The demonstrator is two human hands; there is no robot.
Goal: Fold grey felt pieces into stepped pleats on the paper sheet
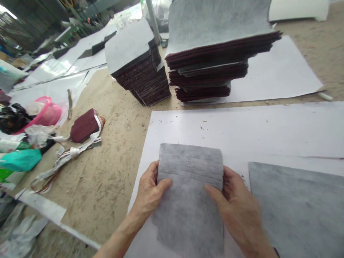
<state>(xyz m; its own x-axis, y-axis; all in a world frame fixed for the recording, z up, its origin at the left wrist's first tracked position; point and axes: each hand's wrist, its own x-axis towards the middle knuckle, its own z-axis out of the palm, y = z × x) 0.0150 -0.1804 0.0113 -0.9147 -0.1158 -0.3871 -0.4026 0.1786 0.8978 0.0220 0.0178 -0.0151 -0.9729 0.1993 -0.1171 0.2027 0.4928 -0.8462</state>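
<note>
A stack of grey fabric-like sheets (pixel 189 211) is held between both hands in the lower middle, over white paper. Its far edge is fanned out in thin layers. My left hand (pixel 150 190) grips the left edge, thumb on top and fingers curled round the side. On the opposite edge, my right hand (pixel 233 200) is closed the same way, its thumb lying on the top sheet. The fingers beneath are partly hidden. To the right of my right hand lies another grey sheet (pixel 298 208), flat on the white paper (pixel 172 125).
Behind stand two tall piles with dark maroon edges, a left pile (pixel 145 79) and a wider right pile (pixel 223 53). A maroon block (pixel 84 126), fabric strips (pixel 72 153) and a pink basin (pixel 52 113) with plastic bags are on the left of the brown table (pixel 120 143).
</note>
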